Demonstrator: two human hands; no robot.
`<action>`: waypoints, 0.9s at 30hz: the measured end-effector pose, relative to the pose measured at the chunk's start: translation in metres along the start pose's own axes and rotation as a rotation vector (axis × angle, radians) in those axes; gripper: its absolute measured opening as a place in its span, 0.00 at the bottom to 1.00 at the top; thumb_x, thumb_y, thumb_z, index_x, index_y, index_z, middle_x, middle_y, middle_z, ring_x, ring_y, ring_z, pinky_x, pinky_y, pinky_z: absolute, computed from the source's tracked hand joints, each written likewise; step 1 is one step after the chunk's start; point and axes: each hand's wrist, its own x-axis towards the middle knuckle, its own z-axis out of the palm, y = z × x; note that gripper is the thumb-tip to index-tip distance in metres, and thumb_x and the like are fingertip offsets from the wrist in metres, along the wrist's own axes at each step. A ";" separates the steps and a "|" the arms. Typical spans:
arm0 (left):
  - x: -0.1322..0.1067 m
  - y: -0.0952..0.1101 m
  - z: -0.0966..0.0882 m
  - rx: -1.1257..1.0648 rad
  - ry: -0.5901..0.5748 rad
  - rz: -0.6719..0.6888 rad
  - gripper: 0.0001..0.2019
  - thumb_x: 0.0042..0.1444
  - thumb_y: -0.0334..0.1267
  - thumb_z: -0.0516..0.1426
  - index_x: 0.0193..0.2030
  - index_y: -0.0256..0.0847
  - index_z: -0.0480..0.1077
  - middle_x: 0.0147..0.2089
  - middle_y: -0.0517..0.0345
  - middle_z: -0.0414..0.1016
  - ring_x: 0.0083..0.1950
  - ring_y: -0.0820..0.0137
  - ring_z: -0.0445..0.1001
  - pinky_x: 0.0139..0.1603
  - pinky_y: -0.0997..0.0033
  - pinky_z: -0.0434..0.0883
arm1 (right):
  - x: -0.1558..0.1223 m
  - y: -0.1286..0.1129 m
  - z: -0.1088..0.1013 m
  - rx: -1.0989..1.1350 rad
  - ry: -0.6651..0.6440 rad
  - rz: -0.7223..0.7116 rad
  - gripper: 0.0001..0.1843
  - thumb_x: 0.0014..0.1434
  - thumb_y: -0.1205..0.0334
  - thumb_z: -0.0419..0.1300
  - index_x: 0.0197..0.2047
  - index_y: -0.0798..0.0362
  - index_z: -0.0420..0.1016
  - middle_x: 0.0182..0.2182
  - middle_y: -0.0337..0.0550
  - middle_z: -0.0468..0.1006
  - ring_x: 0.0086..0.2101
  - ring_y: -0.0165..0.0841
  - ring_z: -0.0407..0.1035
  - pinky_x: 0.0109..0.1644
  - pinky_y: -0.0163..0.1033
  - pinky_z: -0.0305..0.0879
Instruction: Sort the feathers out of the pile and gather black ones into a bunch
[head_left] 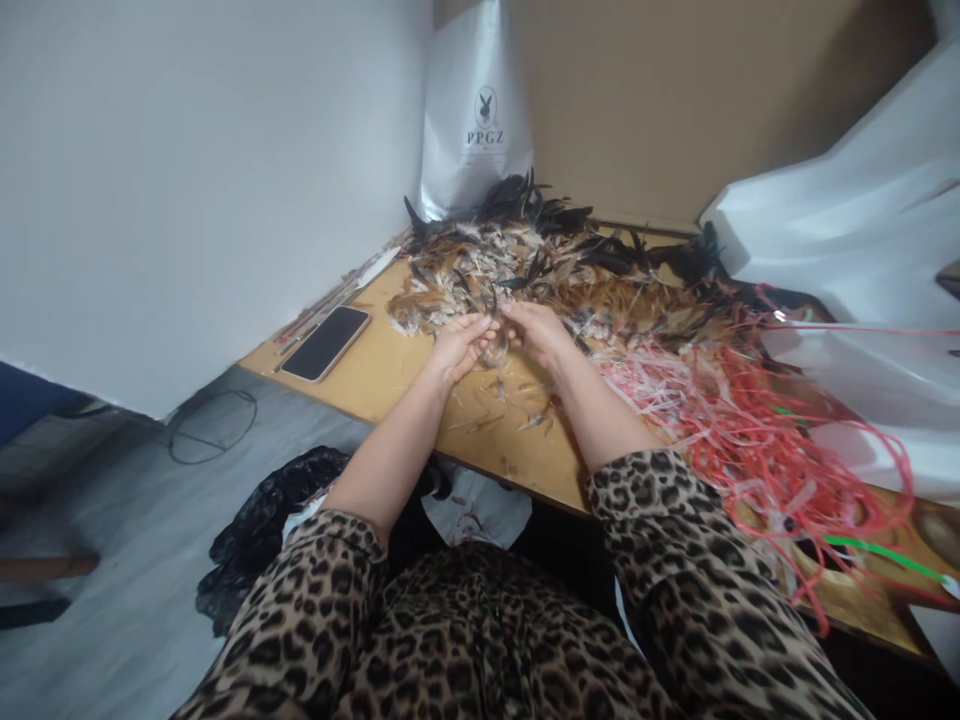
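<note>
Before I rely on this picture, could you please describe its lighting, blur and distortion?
Head view: blur leaves details between the left hand and right hand unclear; shadow darkens the brown wall at upper right; the PPGZ bag has a pale sheen; apparent wide-angle stretch widens the leopard-print sleeves.

Yellowish tabletop (394, 380), dark-screened phone (326, 343), heaped brown and black feathers (637, 295), tangled red strands (750, 430), probably plastic
</note>
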 end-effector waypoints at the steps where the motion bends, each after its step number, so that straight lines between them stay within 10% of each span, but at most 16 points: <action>1: 0.000 0.001 0.000 0.002 0.002 -0.008 0.03 0.47 0.30 0.61 0.29 0.34 0.71 0.29 0.57 0.75 0.24 0.84 0.69 0.24 0.88 0.65 | -0.001 -0.001 -0.002 0.036 -0.035 0.028 0.20 0.38 0.47 0.66 0.26 0.55 0.67 0.22 0.38 0.71 0.18 0.22 0.57 0.19 0.29 0.48; 27: -0.005 0.000 0.003 0.223 -0.028 -0.030 0.10 0.44 0.34 0.63 0.32 0.30 0.71 0.29 0.53 0.76 0.25 0.79 0.73 0.25 0.83 0.67 | -0.001 -0.004 -0.003 -0.186 0.030 -0.088 0.19 0.37 0.52 0.68 0.20 0.57 0.66 0.12 0.33 0.65 0.15 0.20 0.54 0.20 0.29 0.48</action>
